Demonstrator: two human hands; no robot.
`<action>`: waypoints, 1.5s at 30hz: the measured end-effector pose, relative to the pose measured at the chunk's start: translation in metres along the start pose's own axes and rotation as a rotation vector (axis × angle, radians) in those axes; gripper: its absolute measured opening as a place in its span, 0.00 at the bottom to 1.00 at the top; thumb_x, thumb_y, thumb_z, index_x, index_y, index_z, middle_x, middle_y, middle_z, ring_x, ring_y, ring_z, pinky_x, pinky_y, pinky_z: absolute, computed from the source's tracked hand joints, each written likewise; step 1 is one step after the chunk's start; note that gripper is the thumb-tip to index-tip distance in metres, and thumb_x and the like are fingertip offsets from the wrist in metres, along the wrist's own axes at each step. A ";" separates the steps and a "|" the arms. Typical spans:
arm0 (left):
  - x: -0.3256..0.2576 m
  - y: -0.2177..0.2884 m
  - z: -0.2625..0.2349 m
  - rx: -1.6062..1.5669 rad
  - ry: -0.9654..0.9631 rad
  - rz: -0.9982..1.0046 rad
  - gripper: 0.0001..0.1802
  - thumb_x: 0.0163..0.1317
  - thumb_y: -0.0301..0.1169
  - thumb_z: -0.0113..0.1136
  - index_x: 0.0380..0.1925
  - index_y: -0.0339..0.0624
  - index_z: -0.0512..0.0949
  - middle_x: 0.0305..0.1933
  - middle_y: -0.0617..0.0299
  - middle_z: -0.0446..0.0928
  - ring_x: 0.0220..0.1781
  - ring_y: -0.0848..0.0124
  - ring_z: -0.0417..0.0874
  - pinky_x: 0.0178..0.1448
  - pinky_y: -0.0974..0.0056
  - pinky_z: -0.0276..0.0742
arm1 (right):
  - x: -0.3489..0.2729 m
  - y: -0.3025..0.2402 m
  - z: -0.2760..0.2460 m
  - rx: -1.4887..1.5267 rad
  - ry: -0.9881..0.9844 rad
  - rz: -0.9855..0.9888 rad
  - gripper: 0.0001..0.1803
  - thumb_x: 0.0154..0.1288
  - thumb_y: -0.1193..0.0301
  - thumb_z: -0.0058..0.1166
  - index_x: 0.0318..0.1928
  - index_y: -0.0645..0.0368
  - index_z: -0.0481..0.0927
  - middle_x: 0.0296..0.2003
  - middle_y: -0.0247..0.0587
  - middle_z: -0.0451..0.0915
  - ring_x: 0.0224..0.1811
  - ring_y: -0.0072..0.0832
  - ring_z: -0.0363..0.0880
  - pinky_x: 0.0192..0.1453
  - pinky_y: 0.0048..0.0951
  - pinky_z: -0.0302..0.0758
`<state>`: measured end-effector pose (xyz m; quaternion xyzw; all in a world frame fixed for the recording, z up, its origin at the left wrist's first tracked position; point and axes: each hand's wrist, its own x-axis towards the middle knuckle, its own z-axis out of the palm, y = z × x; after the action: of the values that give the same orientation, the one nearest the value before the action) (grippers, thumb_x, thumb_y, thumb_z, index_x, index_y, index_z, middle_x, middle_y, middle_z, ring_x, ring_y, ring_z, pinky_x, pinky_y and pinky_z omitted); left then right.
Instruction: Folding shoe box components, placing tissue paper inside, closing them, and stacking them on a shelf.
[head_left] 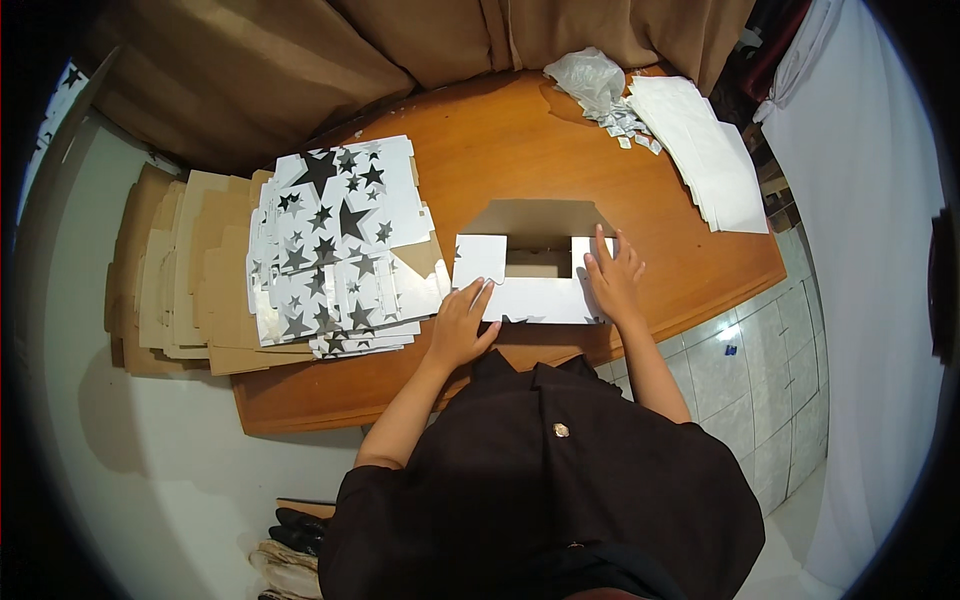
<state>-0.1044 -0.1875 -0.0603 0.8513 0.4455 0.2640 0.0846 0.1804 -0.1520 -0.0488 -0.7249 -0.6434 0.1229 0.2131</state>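
Observation:
A white cardboard box (540, 300) lies near the table's front edge, directly before me. Two side flaps and the near flap are folded inward, leaving a rectangular gap in the middle that shows the brown inside. Its brown-lined far flap (548, 216) stands raised, with angled corners. My left hand (463, 325) grips the box's near left corner, thumb at the front wall and fingertips on top. Spread over the right side flap is my right hand (616, 281), its fingers stretched out and resting on the cardboard. The box's underside is hidden.
Left of the box lies a stack of flat star-printed cartons (340, 245), beside overlapping brown cardboard sheets (225, 265). At the far right are a clear plastic bag (588, 80), small white packets (625, 125) and white sheets (700, 155). Brown curtains (400, 40) hang behind the table.

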 end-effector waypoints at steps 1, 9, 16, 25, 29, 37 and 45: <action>0.004 0.004 0.001 0.058 -0.008 -0.034 0.36 0.50 0.42 0.60 0.59 0.42 0.65 0.62 0.46 0.63 0.63 0.52 0.64 0.64 0.48 0.59 | 0.000 -0.003 0.000 0.000 -0.001 0.004 0.29 0.67 0.50 0.38 0.67 0.40 0.58 0.66 0.54 0.51 0.67 0.54 0.48 0.65 0.68 0.37; 0.018 0.015 -0.007 0.160 -0.155 -0.229 0.36 0.50 0.47 0.57 0.57 0.39 0.67 0.64 0.51 0.63 0.68 0.55 0.58 0.66 0.39 0.46 | -0.001 -0.006 0.001 -0.152 0.034 0.007 0.31 0.65 0.49 0.41 0.67 0.40 0.57 0.67 0.53 0.51 0.68 0.53 0.48 0.64 0.70 0.37; 0.022 0.011 -0.003 0.281 -0.185 -0.193 0.34 0.54 0.49 0.53 0.57 0.39 0.66 0.61 0.52 0.65 0.66 0.56 0.61 0.65 0.36 0.46 | -0.003 -0.002 0.005 -0.068 0.071 -0.016 0.31 0.65 0.49 0.40 0.66 0.43 0.58 0.66 0.52 0.53 0.68 0.51 0.47 0.64 0.69 0.36; 0.027 -0.001 0.010 -0.259 0.293 -0.345 0.34 0.63 0.40 0.51 0.62 0.31 0.55 0.61 0.40 0.61 0.64 0.47 0.60 0.68 0.53 0.53 | -0.001 0.016 0.005 0.188 0.050 0.005 0.30 0.59 0.51 0.53 0.57 0.52 0.67 0.59 0.47 0.61 0.63 0.46 0.53 0.64 0.66 0.32; 0.039 -0.005 0.010 -0.068 0.240 -0.479 0.42 0.58 0.45 0.57 0.64 0.32 0.51 0.62 0.38 0.60 0.64 0.46 0.60 0.66 0.51 0.56 | -0.004 -0.010 -0.009 0.009 -0.006 0.063 0.37 0.49 0.49 0.61 0.57 0.52 0.66 0.60 0.50 0.58 0.64 0.47 0.52 0.63 0.67 0.36; 0.060 -0.002 -0.002 -0.103 -0.122 -0.830 0.51 0.48 0.48 0.65 0.64 0.33 0.49 0.51 0.38 0.72 0.54 0.46 0.73 0.57 0.53 0.69 | 0.000 -0.024 -0.015 -0.128 -0.023 0.136 0.47 0.45 0.49 0.64 0.64 0.51 0.60 0.62 0.53 0.57 0.67 0.46 0.52 0.63 0.70 0.40; 0.046 -0.059 0.021 -0.993 0.080 -0.924 0.36 0.63 0.54 0.47 0.59 0.33 0.63 0.55 0.48 0.72 0.59 0.61 0.71 0.62 0.64 0.63 | 0.027 0.055 0.011 0.658 0.008 0.332 0.32 0.60 0.47 0.49 0.56 0.59 0.70 0.47 0.57 0.74 0.51 0.44 0.73 0.57 0.41 0.66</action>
<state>-0.1139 -0.1135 -0.0836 0.4234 0.5922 0.4052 0.5530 0.2275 -0.1281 -0.0818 -0.7126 -0.4422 0.3534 0.4144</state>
